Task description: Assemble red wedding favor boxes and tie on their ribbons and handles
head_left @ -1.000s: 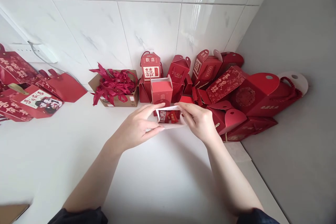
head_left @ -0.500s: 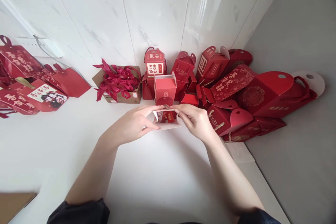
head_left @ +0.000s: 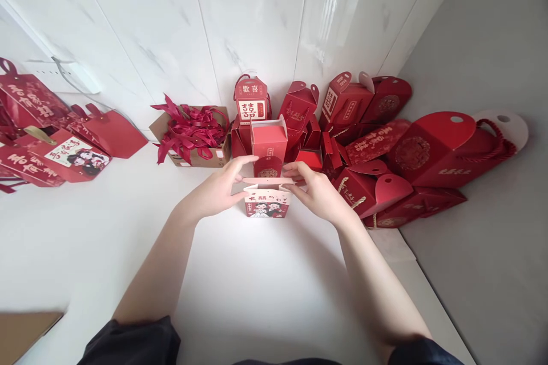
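Note:
A small paper gift box [head_left: 266, 209] stands upright on the white table, its front printed with a cartoon couple and characters. Its top is partly unfolded, with pale flaps showing; the inside is mostly hidden from view. At the box's upper left corner, my left hand [head_left: 217, 191] has its thumb against the front and its index finger raised behind the flap. My right hand [head_left: 319, 189] holds the upper right corner between thumb and fingers. Directly behind the box is a taller red box [head_left: 269, 140].
A cardboard box [head_left: 194, 158] of red ribbons [head_left: 194, 131] sits against the tiled wall. Several red gift boxes [head_left: 432, 142] crowd the right side by the grey panel. Red gift bags [head_left: 79, 157] lie at left. A brown cardboard edge [head_left: 28, 331] shows at lower left.
The gift box's top has been drawn inward, so its printed front now faces me and the small red packets inside no longer show. My left index finger has lifted.

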Demonstrator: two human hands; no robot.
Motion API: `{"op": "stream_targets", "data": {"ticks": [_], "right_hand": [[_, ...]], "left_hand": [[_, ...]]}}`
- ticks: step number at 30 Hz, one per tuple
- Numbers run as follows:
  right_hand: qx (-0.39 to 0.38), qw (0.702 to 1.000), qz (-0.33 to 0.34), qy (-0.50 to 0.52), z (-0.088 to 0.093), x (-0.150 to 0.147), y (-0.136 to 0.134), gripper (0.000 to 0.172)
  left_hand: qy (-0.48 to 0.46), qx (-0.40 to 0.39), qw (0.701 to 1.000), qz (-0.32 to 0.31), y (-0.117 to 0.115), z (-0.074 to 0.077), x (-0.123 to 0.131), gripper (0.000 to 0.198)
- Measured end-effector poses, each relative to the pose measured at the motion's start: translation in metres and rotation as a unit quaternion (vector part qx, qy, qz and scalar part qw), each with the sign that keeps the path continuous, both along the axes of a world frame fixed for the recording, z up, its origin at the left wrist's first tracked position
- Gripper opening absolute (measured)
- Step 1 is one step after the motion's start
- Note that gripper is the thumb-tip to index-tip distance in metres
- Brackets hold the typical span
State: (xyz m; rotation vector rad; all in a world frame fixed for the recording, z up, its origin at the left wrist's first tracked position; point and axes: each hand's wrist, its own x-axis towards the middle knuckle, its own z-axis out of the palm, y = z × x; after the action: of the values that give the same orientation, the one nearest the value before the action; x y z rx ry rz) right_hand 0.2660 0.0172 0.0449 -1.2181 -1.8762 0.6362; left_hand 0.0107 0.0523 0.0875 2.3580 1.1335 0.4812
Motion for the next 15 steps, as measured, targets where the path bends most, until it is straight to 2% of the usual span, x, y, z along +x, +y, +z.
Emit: {"op": "stream_targets", "data": {"ticks": [2,4,6,8,11,13,15], "right_hand": [[-0.017,1.0,0.012,0.015,-0.005,0.001,0.004,0.03],[-0.032,0.999,0.024,0.011,-0.013,0.0,0.01,0.024],[-0.036,0.999,0.028,-0.006,-0.024,-0.003,0.017,0.013],[-0.037,0.999,0.017,-0.007,-0.039,-0.006,0.025,0.014],[-0.054,0.996,0.044,0.05,-0.063,-0.008,0.036,0.016],[-0.072,0.989,0.057,0.117,-0.077,-0.009,0.041,0.019],[-0.088,0.979,0.085,0.163,-0.086,-0.009,0.043,0.023]], "left_hand": [[-0.024,-0.049,0.998,0.007,0.006,-0.004,0.0,0.074],[-0.02,-0.088,0.996,0.002,0.014,-0.013,0.001,0.066],[-0.023,-0.122,0.992,-0.005,0.025,-0.029,0.003,0.051],[-0.072,-0.175,0.982,-0.016,0.036,-0.051,0.007,0.05],[-0.166,-0.258,0.951,-0.026,0.047,-0.092,0.01,0.061],[-0.192,-0.298,0.935,-0.012,0.049,-0.117,0.009,0.059],[-0.202,-0.316,0.927,-0.005,0.048,-0.134,0.006,0.058]]}}
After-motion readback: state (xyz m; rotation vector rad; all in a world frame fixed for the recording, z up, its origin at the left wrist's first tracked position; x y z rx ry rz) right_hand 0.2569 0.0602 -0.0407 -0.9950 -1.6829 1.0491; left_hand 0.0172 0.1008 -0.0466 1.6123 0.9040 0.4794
